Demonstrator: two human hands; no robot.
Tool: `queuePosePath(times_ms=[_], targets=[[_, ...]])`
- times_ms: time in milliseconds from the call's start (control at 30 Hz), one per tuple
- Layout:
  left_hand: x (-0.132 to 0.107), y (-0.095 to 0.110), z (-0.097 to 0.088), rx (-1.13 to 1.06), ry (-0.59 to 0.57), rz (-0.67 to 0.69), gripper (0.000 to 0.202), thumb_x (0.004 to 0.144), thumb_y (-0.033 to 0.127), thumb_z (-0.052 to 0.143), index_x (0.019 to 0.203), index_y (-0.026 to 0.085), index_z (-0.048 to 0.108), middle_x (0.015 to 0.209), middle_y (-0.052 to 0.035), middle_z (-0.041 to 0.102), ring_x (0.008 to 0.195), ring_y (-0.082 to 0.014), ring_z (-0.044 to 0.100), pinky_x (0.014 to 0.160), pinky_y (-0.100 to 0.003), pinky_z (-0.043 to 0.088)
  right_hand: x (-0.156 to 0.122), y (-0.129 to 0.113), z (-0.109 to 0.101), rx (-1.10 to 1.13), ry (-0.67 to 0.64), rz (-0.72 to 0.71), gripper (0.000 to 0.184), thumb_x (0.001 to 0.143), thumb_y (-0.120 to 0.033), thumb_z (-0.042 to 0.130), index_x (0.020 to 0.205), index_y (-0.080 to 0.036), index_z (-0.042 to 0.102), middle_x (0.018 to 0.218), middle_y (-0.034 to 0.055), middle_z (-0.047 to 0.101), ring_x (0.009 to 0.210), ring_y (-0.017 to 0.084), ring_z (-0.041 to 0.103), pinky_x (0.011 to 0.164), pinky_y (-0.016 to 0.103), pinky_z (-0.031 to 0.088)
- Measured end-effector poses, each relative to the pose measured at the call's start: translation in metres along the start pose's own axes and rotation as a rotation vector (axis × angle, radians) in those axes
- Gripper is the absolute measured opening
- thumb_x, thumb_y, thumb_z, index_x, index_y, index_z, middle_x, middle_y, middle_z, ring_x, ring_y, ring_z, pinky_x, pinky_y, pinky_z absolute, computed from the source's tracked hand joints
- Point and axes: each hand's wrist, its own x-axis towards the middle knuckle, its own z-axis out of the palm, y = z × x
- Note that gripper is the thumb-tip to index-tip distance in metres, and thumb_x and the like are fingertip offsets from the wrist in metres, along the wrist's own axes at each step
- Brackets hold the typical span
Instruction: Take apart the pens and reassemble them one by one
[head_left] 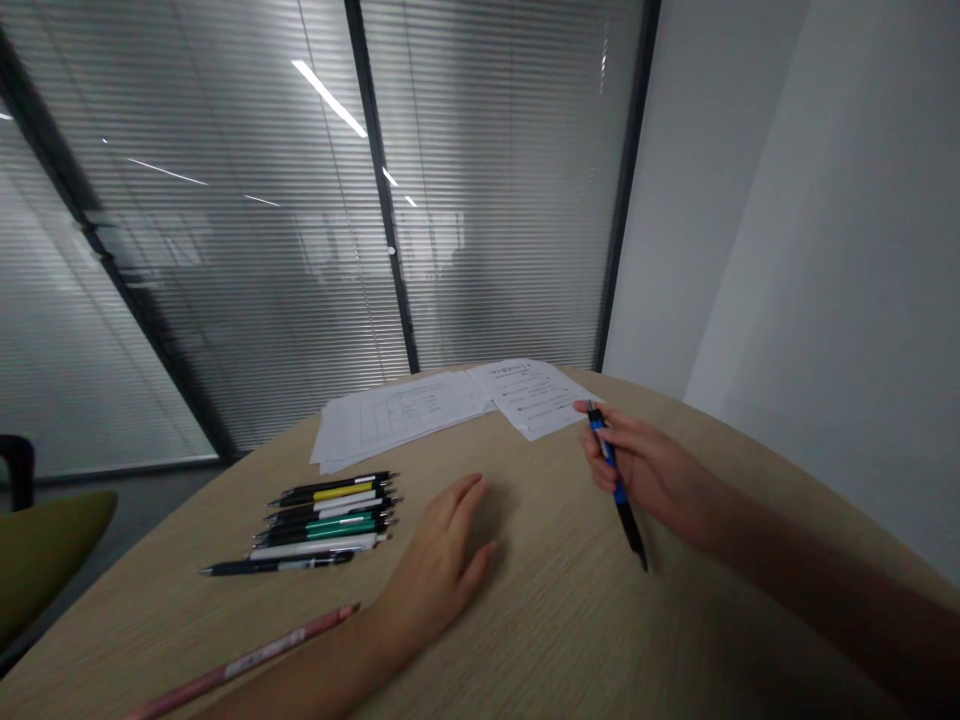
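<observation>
In my right hand (637,455) is a blue and black pen (611,465), gripped by the fingers above the table, its dark end slanting down toward me. My left hand (442,555) rests near the middle of the tabletop, fingers stretched out and holding nothing. Left of it lies a row of several pens (330,515) side by side, black, yellow, white and green among them. A dark pen (277,565) forms the near end of that row. Beside my left forearm lies a pink pencil (262,655), partly hidden by the arm.
Printed sheets lie at the table's far side: a stack of paper (405,415) on the left and a single sheet (532,395) overlapping it. The wooden table (555,620) has a curved edge. A green chair (56,540) stands at left. Blinds and a wall rise behind.
</observation>
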Motion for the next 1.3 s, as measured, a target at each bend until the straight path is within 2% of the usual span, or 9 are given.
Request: queuePosePath(times_ms=[67,167,267,467,633,700,933,1067,1300], targets=[[0.001,-0.001,0.001,0.043,-0.129,0.03,0.051,0.08,0.026,0.047,0.126,0.013,0.029,0.129,-0.0156,0.039,0.117,-0.0262,0.037,0.095,-0.046,0.033,0.003,-0.008,-0.005,0.072,-0.019,0.065,0.013,0.075,-0.028,0.047,0.08,-0.016,0.051,0.049,-0.0065,0.044,0.036,0.005,0.035,0.035,0.016,0.028],[0.002,-0.001,0.001,0.114,-0.28,0.019,0.053,0.082,0.034,0.044,0.127,0.01,0.032,0.131,-0.0175,0.037,0.12,-0.0277,0.033,0.096,-0.05,0.028,0.006,-0.013,-0.012,0.154,-0.046,0.184,0.035,0.08,-0.039,0.032,0.059,-0.016,0.048,0.037,-0.009,0.026,0.029,0.004,0.017,0.029,0.016,0.018],[0.002,-0.002,0.001,0.157,-0.352,-0.004,0.055,0.083,0.039,0.039,0.127,0.006,0.033,0.132,-0.0195,0.033,0.121,-0.0273,0.031,0.096,-0.047,0.029,0.009,-0.013,-0.018,0.209,-0.051,0.19,0.035,0.079,-0.035,0.029,0.054,-0.017,0.046,0.035,-0.01,0.018,0.029,0.005,0.009,0.027,0.016,0.015],[0.003,-0.003,0.001,0.151,-0.319,-0.002,0.053,0.082,0.039,0.041,0.125,0.008,0.037,0.131,-0.0187,0.035,0.12,-0.0271,0.033,0.095,-0.046,0.031,0.005,-0.016,-0.017,0.208,-0.098,0.118,0.032,0.078,-0.029,0.028,0.055,-0.018,0.047,0.036,-0.0093,0.015,0.03,0.007,0.008,0.028,0.016,0.018],[0.003,-0.001,0.0,0.149,-0.318,-0.006,0.052,0.081,0.037,0.043,0.124,0.006,0.039,0.13,-0.0192,0.037,0.119,-0.0273,0.035,0.095,-0.045,0.032,0.002,-0.021,-0.013,0.187,-0.13,0.134,0.054,0.081,-0.056,0.016,0.054,-0.018,0.043,0.039,-0.0083,0.018,0.031,0.006,0.012,0.03,0.017,0.021],[0.004,-0.001,-0.001,0.165,-0.334,-0.002,0.053,0.082,0.036,0.042,0.124,0.006,0.038,0.13,-0.0194,0.037,0.119,-0.0271,0.034,0.096,-0.047,0.03,0.002,-0.021,-0.012,0.195,-0.139,0.138,0.058,0.08,-0.06,0.012,0.052,-0.018,0.041,0.039,-0.008,0.019,0.032,0.006,0.012,0.03,0.016,0.021],[0.002,-0.001,0.001,0.174,-0.333,0.006,0.052,0.083,0.038,0.039,0.125,0.008,0.036,0.131,-0.0187,0.035,0.12,-0.0269,0.033,0.095,-0.048,0.03,0.007,-0.012,-0.016,0.24,-0.118,0.118,0.042,0.083,-0.035,0.022,0.047,-0.019,0.035,0.036,-0.0084,0.016,0.031,0.007,0.008,0.028,0.016,0.017],[0.003,-0.001,0.001,0.153,-0.317,0.001,0.051,0.082,0.037,0.042,0.124,0.008,0.039,0.13,-0.0185,0.036,0.119,-0.0266,0.034,0.094,-0.046,0.033,0.007,-0.011,-0.017,0.221,-0.104,0.084,0.037,0.08,-0.03,0.028,0.046,-0.02,0.031,0.035,-0.0087,0.014,0.03,0.007,0.007,0.027,0.016,0.016],[0.004,0.0,0.001,0.169,-0.342,0.001,0.053,0.082,0.036,0.04,0.125,0.006,0.037,0.13,-0.0196,0.035,0.12,-0.0277,0.032,0.095,-0.047,0.031,0.002,-0.015,-0.012,0.169,-0.158,0.128,0.05,0.08,-0.058,0.02,0.048,-0.02,0.031,0.037,-0.0087,0.016,0.029,0.007,0.013,0.028,0.017,0.02]])
